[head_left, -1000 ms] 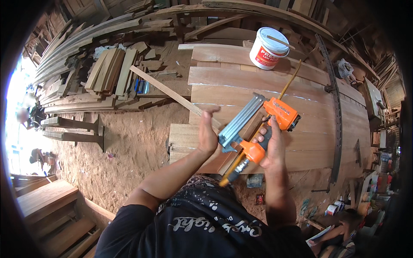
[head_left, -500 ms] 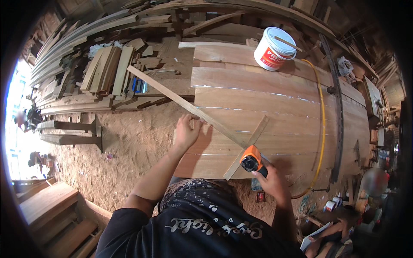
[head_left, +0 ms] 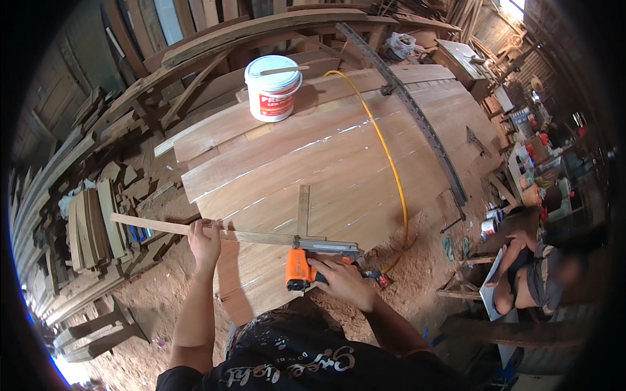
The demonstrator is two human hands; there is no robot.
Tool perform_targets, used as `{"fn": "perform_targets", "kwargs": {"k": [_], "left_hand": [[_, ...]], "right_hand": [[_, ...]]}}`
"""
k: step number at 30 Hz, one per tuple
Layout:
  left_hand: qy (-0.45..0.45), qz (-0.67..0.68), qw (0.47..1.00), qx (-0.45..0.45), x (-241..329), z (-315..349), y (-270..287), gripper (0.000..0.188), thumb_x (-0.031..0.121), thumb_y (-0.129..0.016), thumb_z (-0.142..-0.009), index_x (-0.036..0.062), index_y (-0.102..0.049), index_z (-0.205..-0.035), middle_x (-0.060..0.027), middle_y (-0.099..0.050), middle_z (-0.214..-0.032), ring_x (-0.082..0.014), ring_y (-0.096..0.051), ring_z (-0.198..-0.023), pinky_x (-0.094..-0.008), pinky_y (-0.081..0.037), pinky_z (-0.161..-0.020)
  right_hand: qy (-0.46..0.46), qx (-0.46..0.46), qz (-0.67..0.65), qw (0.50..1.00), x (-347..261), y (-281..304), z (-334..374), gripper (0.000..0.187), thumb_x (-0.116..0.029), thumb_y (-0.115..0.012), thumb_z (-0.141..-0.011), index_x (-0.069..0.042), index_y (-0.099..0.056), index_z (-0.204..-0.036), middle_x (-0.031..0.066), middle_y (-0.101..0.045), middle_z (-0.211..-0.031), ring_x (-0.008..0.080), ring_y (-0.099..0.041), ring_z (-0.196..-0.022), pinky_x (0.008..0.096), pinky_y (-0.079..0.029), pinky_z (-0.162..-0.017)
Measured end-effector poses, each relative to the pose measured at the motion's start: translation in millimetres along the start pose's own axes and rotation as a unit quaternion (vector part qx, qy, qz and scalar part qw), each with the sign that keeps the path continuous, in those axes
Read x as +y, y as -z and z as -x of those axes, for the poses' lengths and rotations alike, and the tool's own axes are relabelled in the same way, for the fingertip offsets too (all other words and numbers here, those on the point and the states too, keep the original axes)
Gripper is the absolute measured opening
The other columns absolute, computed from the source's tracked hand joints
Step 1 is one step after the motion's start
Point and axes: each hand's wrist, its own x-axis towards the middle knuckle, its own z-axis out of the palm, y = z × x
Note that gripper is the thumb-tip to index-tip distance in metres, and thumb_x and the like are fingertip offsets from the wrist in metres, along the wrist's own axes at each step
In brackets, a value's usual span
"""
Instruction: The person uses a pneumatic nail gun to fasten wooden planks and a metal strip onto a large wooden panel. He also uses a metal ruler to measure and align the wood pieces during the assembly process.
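Observation:
My left hand [head_left: 205,242] pinches a long thin wooden strip [head_left: 153,225] near its middle, above the left edge of a broad panel of glued boards [head_left: 267,182]. My right hand [head_left: 344,280] wraps round the grip of an orange and black nail gun [head_left: 299,266]. The gun lies on its side, its grey magazine [head_left: 329,246] pointing right and its nose at the strip's right end. Under that end sits a shorter wooden strip [head_left: 304,208], running away from me across the boards. The nose hides just where the two strips meet.
A yellow air hose [head_left: 389,153] curves over the panel to the gun's side. A white bucket [head_left: 270,104] and a long metal bar clamp [head_left: 427,127] rest on the boards. Stacked offcuts [head_left: 81,225] lie at left. Another person [head_left: 531,277] sits at right.
My view has swung to the right. The nail gun has turned from upright onto its side, against the strips' crossing. The long strip stays in my left hand.

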Motion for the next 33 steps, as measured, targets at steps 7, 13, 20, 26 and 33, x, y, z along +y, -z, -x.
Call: {"fn": "perform_targets", "kwargs": {"k": [7, 13, 20, 26, 33], "left_hand": [[-0.075, -0.032, 0.996, -0.038, -6, 33, 0, 0.031, 0.03, -0.078, -0.093, 0.0049, -0.07, -0.11, -0.0171, -0.069, -0.115, -0.0399, -0.064, -0.114, -0.0516, -0.048, -0.102], [-0.01, -0.155, 0.982, -0.109, -3, 19, 15, 0.038, 0.04, -0.07, -0.097, 0.0084, -0.071, -0.118, -0.0132, -0.072, -0.116, -0.0353, -0.065, -0.119, -0.0529, -0.044, -0.107], [0.039, -0.111, 0.991, -0.066, -9, -6, -2, 0.044, 0.041, -0.07, -0.094, 0.0059, -0.07, -0.121, -0.017, -0.07, -0.119, -0.0375, -0.061, -0.125, -0.0524, -0.043, -0.11], [0.275, 0.093, 0.953, 0.088, -45, -69, -40, 0.06, 0.04, -0.072, -0.094, -0.0048, -0.063, -0.134, -0.0258, -0.065, -0.135, -0.0427, -0.059, -0.131, -0.0503, -0.048, -0.11], [0.512, 0.162, 0.841, -0.067, -58, -132, -68, 0.061, 0.044, -0.073, -0.094, -0.004, -0.07, -0.131, -0.0221, -0.07, -0.137, -0.0355, -0.068, -0.129, -0.0439, -0.054, -0.105]], "right_hand": [[0.08, 0.088, -0.033, 0.992, 28, -43, 6, 0.059, -0.024, -0.086, -0.086, -0.008, -0.055, -0.134, 0.017, -0.069, -0.121, 0.0386, -0.068, -0.116, 0.0488, -0.055, -0.097], [0.094, 0.076, -0.024, 0.992, 25, -40, -6, 0.057, -0.025, -0.087, -0.083, -0.012, -0.059, -0.131, 0.0126, -0.07, -0.122, 0.0356, -0.067, -0.118, 0.0493, -0.051, -0.1], [0.063, 0.06, -0.044, 0.995, 34, -63, -11, 0.059, -0.025, -0.09, -0.079, -0.012, -0.061, -0.13, 0.0112, -0.073, -0.12, 0.0359, -0.067, -0.116, 0.0482, -0.051, -0.099], [0.061, 0.08, -0.038, 0.994, 25, -61, -11, 0.062, -0.019, -0.09, -0.076, -0.011, -0.059, -0.129, 0.0111, -0.072, -0.12, 0.0371, -0.067, -0.114, 0.0499, -0.05, -0.098], [0.061, 0.071, -0.038, 0.995, 31, -71, -14, 0.064, -0.019, -0.091, -0.075, -0.01, -0.058, -0.129, 0.011, -0.071, -0.12, 0.0373, -0.067, -0.112, 0.0512, -0.051, -0.098]]}}
